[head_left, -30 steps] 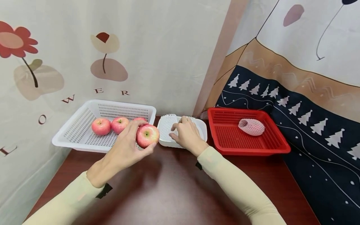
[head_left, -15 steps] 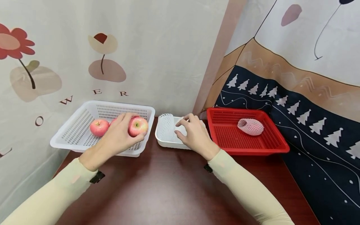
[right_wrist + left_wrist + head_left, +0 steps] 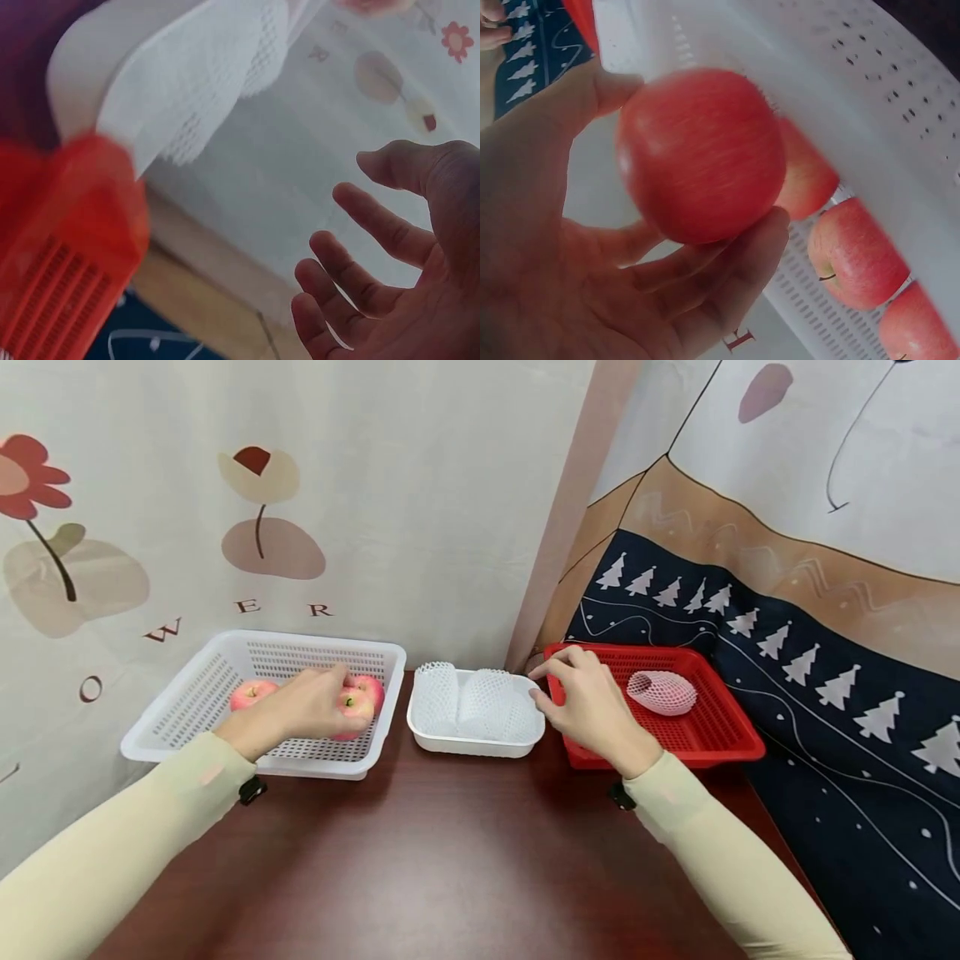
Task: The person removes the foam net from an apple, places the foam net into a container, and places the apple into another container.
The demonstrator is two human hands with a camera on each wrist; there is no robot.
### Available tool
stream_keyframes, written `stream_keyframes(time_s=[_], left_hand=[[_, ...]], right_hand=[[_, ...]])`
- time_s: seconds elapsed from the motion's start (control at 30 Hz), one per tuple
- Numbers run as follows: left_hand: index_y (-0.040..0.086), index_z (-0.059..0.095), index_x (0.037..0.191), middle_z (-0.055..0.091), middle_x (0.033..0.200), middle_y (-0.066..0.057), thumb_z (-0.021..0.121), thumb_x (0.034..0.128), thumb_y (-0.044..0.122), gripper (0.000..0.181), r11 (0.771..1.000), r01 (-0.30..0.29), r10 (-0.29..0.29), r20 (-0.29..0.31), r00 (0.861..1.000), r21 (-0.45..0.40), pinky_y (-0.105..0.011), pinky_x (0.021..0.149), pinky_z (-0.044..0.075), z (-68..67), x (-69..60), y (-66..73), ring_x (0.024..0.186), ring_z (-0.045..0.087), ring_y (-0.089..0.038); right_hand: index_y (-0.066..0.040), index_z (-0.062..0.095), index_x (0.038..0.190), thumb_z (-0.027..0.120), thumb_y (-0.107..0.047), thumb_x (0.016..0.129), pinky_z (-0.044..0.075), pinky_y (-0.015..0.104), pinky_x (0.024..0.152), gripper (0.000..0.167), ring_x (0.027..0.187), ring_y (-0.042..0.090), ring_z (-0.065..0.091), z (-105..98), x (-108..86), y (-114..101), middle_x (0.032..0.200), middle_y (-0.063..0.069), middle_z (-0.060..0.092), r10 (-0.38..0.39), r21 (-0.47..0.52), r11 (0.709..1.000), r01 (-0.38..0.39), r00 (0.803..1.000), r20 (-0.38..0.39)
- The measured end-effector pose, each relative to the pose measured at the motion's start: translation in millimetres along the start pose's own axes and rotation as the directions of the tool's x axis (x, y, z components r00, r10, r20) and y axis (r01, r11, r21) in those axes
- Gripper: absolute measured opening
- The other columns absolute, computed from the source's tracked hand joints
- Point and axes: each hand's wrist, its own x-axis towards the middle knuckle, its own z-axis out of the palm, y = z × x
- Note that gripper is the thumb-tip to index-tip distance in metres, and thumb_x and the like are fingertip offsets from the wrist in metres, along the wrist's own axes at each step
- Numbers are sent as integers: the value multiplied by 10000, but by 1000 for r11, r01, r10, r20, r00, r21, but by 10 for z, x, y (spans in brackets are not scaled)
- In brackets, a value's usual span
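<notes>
My left hand [image 3: 315,703] grips a red apple [image 3: 354,712] over the right side of the white perforated basket [image 3: 322,653]. In the left wrist view that apple [image 3: 703,157] sits between thumb and fingers, with several other apples [image 3: 859,255] lying behind it. My right hand [image 3: 588,706] hovers with fingers loosely bent above the near left edge of the red basket [image 3: 723,731], holding nothing. A white tray [image 3: 468,747] between the baskets bears white foam net sleeves [image 3: 483,702]. Inside the red basket lies an apple-sized thing in a pinkish foam net [image 3: 663,693].
All three containers stand side by side at the back of the dark red-brown table [image 3: 465,852]. A printed curtain [image 3: 420,527] hangs right behind them, and a dark blue tree-patterned cloth [image 3: 847,727] borders the right side.
The left hand has carried the apple left and down into the white basket. My right hand has left the white tray and shifted right to the red basket's edge.
</notes>
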Motion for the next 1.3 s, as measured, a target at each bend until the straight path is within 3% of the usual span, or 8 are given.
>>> stream_keyframes(time_s=[0.17,0.4,0.6,0.83,0.9,0.97,1.13,1.3], left_hand=[[49,619,1033,548,819,-43,763,884,407,414,999,19,-22,134,991,26,-397,704,471,-13,107,-29,809,585,-252],[181,470,733,457,731,34,712,859,311,302,997,-26,2,306,952,75,-319,650,377,41,224,-57,715,479,-160],[28,607,1050,493,847,-5,808,896,263,345,989,-103,51,409,911,105,-342,780,474,56,239,-49,845,553,-216],[-123,438,1643,677,1281,-220,783,985,280,846,994,-20,-34,478,878,107,-473,1013,527,47,173,-35,1169,602,-342],[-146,327,1722,674,1442,-254,804,999,284,967,996,-18,-29,478,878,93,-496,1088,534,46,159,-30,1258,600,-361],[-142,346,1710,697,1409,-244,813,1002,300,957,995,-29,-19,464,886,97,-495,1080,546,45,152,-25,1232,615,-361],[-100,486,1629,739,1235,-176,836,960,281,846,997,-43,14,383,923,66,-438,952,548,4,102,-16,1079,638,-301],[-94,538,1606,798,1289,-218,839,979,250,776,998,-62,58,277,959,8,-534,1047,582,-47,-27,-20,1221,649,-382]], right_hand=[[-137,859,1302,846,-207,1041,575,667,1044,271,1270,411,665,-180,-55,267,1346,178,729,57,6,998,-58,997,46],[-102,819,1386,779,-220,1090,550,748,1156,320,1381,471,615,-388,-101,675,1454,229,690,187,-22,982,-186,970,156],[-59,779,1435,727,-251,1110,583,750,1103,381,1347,516,615,-539,-112,1109,1501,300,664,290,-109,956,-273,934,206],[26,651,1551,704,-253,1116,523,810,1172,520,1383,546,591,-664,-54,1606,1532,363,595,394,-177,919,-353,851,346],[50,617,1565,713,-235,1110,520,810,1179,546,1382,549,584,-666,-27,1736,1537,383,576,404,-201,914,-351,829,386],[80,594,1566,725,-213,1097,520,805,1185,568,1358,549,579,-651,10,1853,1522,406,570,402,-225,915,-336,813,422],[157,532,1571,785,-179,1044,496,784,1231,674,1386,583,566,-587,92,2087,1524,449,576,396,-278,916,-290,763,510],[168,469,1608,866,-203,980,446,777,1293,830,1451,602,560,-476,101,2257,1583,453,569,426,-307,904,-297,684,592]])
